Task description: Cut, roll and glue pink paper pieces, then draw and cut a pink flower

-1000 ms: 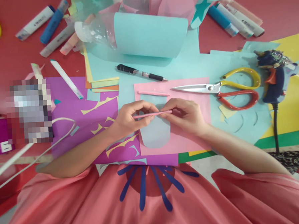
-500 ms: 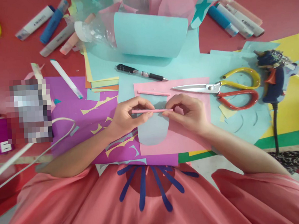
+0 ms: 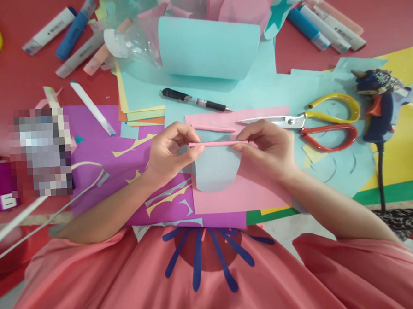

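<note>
A thin pink paper strip [image 3: 218,143] stretches level between my two hands. My left hand [image 3: 173,151] pinches its left end between thumb and fingers, and my right hand [image 3: 266,146] pinches the right end the same way. Below the strip lies a light grey-blue paper cutout [image 3: 217,170] with a rounded lower edge; its upper part is partly covered by the strip. Under it is a pink sheet [image 3: 260,193]. A second pink strip [image 3: 214,128] rests just beyond my fingers.
Scissors [image 3: 295,121] with yellow and red handles lie right of my hands, near a blue glue gun [image 3: 380,113]. Beyond are a black pen [image 3: 196,100] and a plastic bottle wrapped in light-blue paper [image 3: 209,46]. Markers [image 3: 72,37] and a white cable [image 3: 73,198] lie left.
Both hands have shifted slightly away from my body, carrying the pink strip up and right over the cutout. My left hand's grip now sits nearer the strip's left end.
</note>
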Available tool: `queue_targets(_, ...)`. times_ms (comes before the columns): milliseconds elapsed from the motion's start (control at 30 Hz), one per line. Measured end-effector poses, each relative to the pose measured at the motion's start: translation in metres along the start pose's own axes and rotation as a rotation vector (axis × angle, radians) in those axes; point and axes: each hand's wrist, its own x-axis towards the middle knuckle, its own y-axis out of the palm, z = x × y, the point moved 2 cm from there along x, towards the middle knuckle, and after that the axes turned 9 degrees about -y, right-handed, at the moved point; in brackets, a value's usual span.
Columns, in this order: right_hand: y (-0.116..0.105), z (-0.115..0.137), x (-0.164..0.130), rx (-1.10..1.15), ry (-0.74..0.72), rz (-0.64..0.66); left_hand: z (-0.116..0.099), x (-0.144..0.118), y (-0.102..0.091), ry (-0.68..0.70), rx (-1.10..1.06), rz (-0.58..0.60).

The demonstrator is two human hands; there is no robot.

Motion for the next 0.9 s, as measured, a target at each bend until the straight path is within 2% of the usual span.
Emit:
queue_targets(500, 0.001, -0.002, -0.001, 0.02, -0.001, -0.002, 0.007, 0.003, -0.002, 0.1, -0.043, 0.025)
queue_targets(700, 0.002, -0.002, 0.0, 0.031, 0.007, 0.014, 0.002, -0.004, -0.001, 0.036, 0.114, 0.069)
queue_targets(900, 0.001, 0.0, 0.0, -0.004, 0.006, 0.025, -0.001, -0.009, -0.002, 0.078, 0.17, 0.048)
